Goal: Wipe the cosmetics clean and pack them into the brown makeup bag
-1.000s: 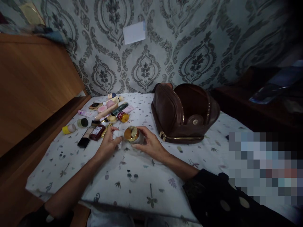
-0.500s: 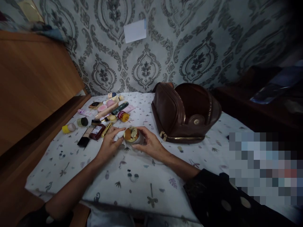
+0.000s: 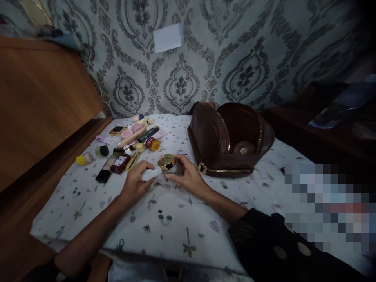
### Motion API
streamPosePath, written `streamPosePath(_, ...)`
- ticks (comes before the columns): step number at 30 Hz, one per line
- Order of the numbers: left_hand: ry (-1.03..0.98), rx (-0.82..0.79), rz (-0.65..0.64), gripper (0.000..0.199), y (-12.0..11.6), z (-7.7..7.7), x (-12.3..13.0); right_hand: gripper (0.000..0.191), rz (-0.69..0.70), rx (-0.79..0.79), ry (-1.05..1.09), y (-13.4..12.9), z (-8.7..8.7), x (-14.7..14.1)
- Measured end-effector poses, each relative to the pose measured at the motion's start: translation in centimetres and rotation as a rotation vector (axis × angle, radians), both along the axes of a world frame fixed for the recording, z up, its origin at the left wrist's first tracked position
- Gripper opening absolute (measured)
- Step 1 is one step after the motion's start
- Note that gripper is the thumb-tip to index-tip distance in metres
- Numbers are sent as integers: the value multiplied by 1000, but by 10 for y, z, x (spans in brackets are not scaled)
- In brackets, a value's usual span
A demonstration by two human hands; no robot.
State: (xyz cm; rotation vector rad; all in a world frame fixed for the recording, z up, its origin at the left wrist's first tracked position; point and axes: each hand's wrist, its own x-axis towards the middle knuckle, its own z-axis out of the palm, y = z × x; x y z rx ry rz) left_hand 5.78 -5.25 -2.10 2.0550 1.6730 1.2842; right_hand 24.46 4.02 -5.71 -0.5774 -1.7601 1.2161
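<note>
The right hand (image 3: 189, 178) grips the gold-lidded jar (image 3: 167, 163) between thumb and fingers. The left hand (image 3: 133, 183) pinches a white wad (image 3: 150, 174) at the jar's left side. The jar is left of the open brown bag (image 3: 210, 137); contact with the tabletop (image 3: 129, 223) cannot be determined.

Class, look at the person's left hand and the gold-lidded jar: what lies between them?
In the head view, a white wad, held by the left hand, lies between that hand and the gold-lidded jar in the right hand.
</note>
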Motion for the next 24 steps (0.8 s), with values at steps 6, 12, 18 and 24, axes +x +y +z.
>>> streamPosePath(6,89,93,-97,12,-4,0,5,53,-41,131,-111,1,0,2)
streamPosePath(12,81,107,-103,14,-5,-3,5,56,-84,215,-172,-1,-3,2)
streamPosePath(18,6,73,-75,16,-5,0,9,60,-60,289,-180,-2,-4,3)
streamPosePath(24,-224,-21,-19,21,-3,6,15,61,-1,384,-178,-4,-6,4)
